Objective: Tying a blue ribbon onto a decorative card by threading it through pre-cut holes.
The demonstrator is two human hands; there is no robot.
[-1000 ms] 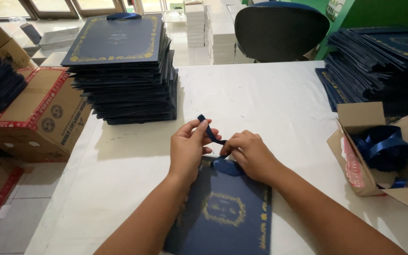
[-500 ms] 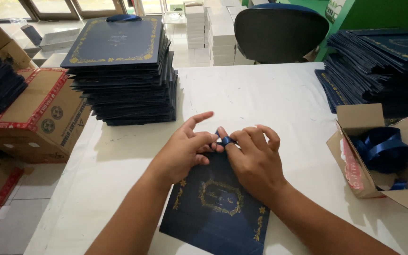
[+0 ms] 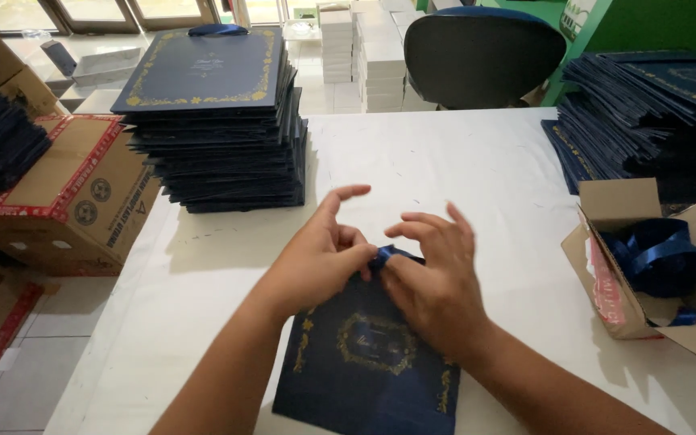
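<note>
Pinching a short blue ribbon [image 3: 387, 256] between thumb and fingers, the left hand [image 3: 320, 262] meets the right hand [image 3: 437, 278], which grips the same ribbon with its other fingers spread. Both work at the far edge of a navy folder [image 3: 364, 354] (gold ornament on its cover) lying near the person on the white table [image 3: 477, 169]. A tall stack of folders [image 3: 215, 121] stands far left; an open carton of ribbon [image 3: 654, 262] sits right.
</note>
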